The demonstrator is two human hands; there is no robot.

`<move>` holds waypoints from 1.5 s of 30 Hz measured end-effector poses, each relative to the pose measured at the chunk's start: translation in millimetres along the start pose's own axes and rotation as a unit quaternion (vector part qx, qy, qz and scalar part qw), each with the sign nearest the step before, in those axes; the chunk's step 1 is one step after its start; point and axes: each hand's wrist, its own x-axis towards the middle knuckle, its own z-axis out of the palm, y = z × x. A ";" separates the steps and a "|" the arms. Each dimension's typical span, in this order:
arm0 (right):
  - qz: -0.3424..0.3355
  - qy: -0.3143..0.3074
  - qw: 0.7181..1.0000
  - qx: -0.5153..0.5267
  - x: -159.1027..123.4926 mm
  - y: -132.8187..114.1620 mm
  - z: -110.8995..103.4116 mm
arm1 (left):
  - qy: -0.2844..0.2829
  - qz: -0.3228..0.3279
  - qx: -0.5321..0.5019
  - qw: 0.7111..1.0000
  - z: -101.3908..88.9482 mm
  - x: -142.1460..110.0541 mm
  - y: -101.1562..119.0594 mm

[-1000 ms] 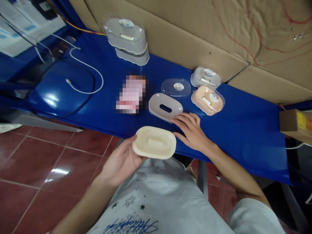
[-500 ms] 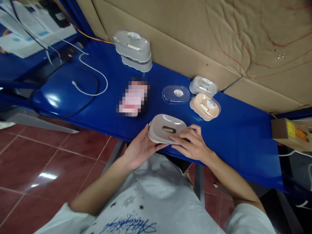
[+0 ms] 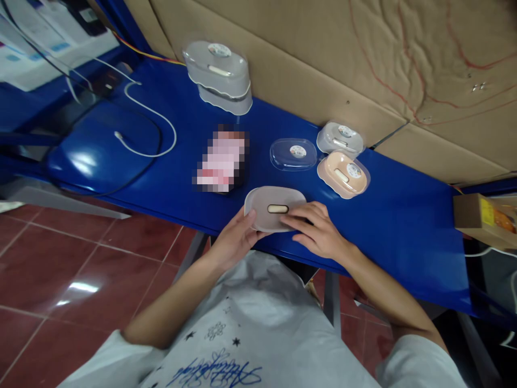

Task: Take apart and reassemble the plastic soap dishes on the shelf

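clasping one grey lid [image 3: 260, 209] over one cream piece [image 3: 278, 209] is one left hand [image 3: 233, 237]; one right hand [image 3: 322, 233] touches, half-curled.

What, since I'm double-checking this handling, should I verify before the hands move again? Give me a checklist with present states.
1. Left hand supports the grey oval piece: ok, it holds the left end.
2. Right hand free of the piece: not ok, its fingers appear to touch it.
3. Cream bar showing in the piece's slot: ok.
4. Underside fully seated: cannot tell, it is hidden from this view.
5. Clear cover apart from the held piece: ok, it lies on the blue table.
6. Blurred pink item apart from the held piece: ok, a gap shows.
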 end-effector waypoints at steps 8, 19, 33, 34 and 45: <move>0.209 -0.014 0.977 0.051 29.3 48.6 3.6 | -0.010 -0.024 0.011 1.000 -2.8 0.8 -1.6; 0.133 -0.053 0.990 -0.015 19.8 42.1 -5.6 | 0.047 -0.083 0.024 0.995 2.6 -1.0 8.1; 0.187 0.057 0.977 0.087 19.1 20.8 -19.0 | -0.005 -0.060 0.027 0.998 1.0 2.0 6.7; 0.161 0.027 0.982 0.097 18.7 16.4 -21.3 | -0.009 -0.054 0.023 0.998 0.9 2.6 6.1; 0.031 -0.035 0.998 0.051 20.5 -7.8 -21.0 | -0.013 -0.020 0.005 1.000 -1.4 3.6 2.1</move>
